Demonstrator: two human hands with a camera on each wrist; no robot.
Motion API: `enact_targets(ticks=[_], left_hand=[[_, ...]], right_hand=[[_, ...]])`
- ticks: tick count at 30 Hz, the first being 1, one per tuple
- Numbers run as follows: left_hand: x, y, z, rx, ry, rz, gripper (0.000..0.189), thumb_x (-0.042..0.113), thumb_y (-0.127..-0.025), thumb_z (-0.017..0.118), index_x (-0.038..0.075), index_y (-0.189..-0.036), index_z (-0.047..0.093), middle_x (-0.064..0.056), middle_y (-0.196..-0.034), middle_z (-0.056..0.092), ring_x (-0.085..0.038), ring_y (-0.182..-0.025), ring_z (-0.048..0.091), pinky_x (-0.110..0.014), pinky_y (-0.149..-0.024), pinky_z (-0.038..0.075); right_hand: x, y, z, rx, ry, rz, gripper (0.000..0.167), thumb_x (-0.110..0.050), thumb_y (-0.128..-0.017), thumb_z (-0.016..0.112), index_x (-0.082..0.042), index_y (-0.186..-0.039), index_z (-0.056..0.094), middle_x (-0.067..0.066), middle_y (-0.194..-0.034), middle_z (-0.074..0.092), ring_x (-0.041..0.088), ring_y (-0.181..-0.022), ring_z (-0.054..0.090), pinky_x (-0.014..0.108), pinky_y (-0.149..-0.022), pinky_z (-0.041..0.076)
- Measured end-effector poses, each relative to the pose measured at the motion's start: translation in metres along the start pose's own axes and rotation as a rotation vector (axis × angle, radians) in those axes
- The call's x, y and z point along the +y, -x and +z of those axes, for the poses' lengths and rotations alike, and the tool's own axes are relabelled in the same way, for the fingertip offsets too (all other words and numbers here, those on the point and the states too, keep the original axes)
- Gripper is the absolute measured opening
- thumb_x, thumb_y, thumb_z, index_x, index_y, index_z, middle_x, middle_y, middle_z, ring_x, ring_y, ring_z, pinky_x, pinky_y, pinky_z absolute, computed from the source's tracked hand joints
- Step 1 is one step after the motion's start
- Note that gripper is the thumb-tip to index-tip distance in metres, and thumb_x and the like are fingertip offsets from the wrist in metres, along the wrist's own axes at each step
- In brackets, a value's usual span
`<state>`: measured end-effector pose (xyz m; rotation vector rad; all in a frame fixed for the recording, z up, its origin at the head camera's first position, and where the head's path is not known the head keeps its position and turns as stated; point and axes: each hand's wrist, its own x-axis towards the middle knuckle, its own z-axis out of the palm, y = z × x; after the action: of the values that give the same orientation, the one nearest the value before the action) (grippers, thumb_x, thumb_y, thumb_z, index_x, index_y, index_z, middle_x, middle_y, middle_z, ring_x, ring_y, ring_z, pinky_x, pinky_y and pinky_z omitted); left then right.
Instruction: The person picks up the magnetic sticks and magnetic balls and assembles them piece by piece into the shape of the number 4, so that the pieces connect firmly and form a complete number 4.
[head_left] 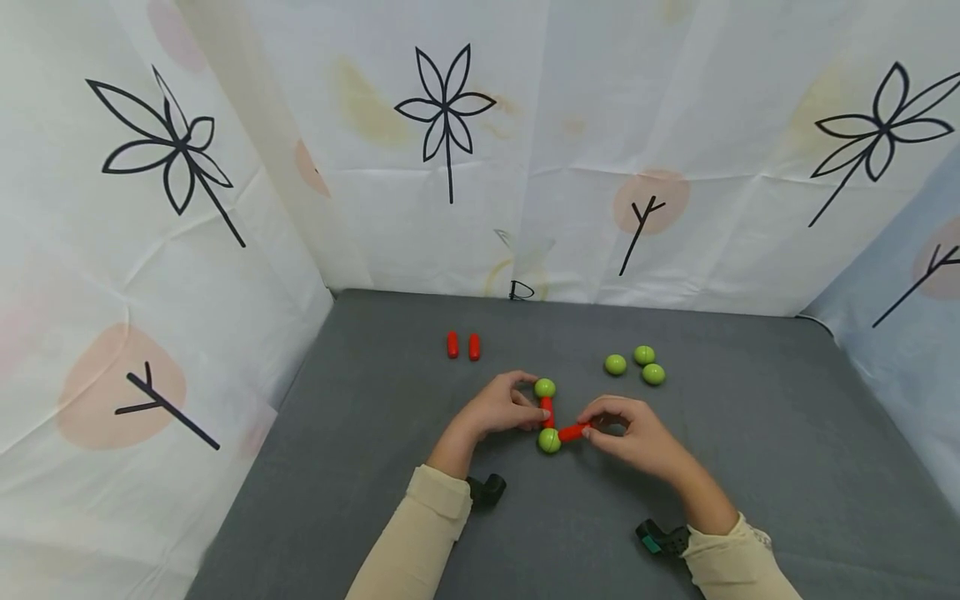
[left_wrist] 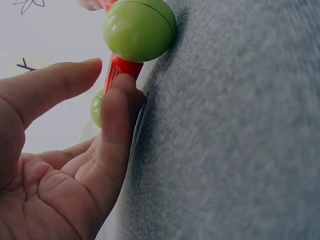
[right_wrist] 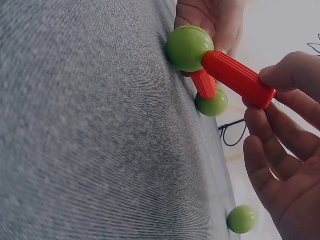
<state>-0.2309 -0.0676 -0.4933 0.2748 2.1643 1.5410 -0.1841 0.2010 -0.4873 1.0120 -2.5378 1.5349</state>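
Two green balls and a red ridged stick (head_left: 547, 408) form a straight row on the grey table, the stick between the far ball (head_left: 545, 387) and the near ball (head_left: 549, 442). My left hand (head_left: 497, 407) holds this stick from the left, its fingers bent along it, with one fingertip by the far ball. From the right, my right hand (head_left: 633, 433) pinches a second red stick (right_wrist: 235, 77) near its outer end, between thumb and fingertips. The other end of that stick meets the near ball, and it slants up from there in the right wrist view.
Farther back on the left lie two loose red sticks (head_left: 452, 345), side by side. Three loose green balls (head_left: 615, 364) sit together at the back right. Patterned white cloth (head_left: 570, 125) hangs behind the grey table (head_left: 360, 500) and along its sides.
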Motion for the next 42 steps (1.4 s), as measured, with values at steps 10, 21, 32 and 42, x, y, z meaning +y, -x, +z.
enact_targets(ticks=[10,21,32,42], left_hand=[[0.001,0.003,-0.001,0.004,0.076,-0.095,0.042,0.017,-0.092,0.084,0.003,-0.122,0.057,-0.010,-0.082,0.077,-0.016,-0.065,0.073,-0.032,-0.066,0.064],[0.003,0.009,-0.001,-0.107,0.025,-0.092,0.021,0.021,-0.086,0.091,0.005,-0.089,0.078,-0.009,-0.078,0.079,-0.015,-0.065,0.074,-0.033,-0.068,0.065],[0.002,0.009,0.000,-0.090,0.020,-0.089,0.018,0.021,-0.084,0.093,0.007,-0.086,0.081,-0.008,-0.078,0.080,-0.016,-0.066,0.075,-0.033,-0.070,0.065],[0.005,0.011,0.000,-0.089,0.022,-0.098,0.017,0.019,-0.084,0.093,0.006,-0.086,0.082,-0.007,-0.079,0.080,-0.014,-0.066,0.075,-0.032,-0.070,0.065]], right_hand=[[0.002,0.001,0.002,0.011,-0.001,0.025,0.014,0.005,-0.094,0.074,-0.002,-0.106,0.076,0.014,-0.103,0.075,0.010,-0.087,0.069,0.028,-0.078,0.060],[0.003,0.001,0.005,0.020,-0.010,-0.004,0.014,0.006,-0.095,0.074,-0.003,-0.107,0.075,0.014,-0.102,0.075,0.013,-0.085,0.069,0.028,-0.076,0.060],[0.002,0.000,0.004,0.007,-0.004,0.009,0.013,0.003,-0.097,0.074,-0.004,-0.107,0.075,0.011,-0.102,0.075,0.012,-0.085,0.069,0.028,-0.076,0.060],[0.003,-0.004,-0.012,0.083,0.023,0.057,0.011,0.003,-0.097,0.073,0.003,-0.109,0.075,0.014,-0.101,0.076,0.009,-0.089,0.070,0.022,-0.081,0.059]])
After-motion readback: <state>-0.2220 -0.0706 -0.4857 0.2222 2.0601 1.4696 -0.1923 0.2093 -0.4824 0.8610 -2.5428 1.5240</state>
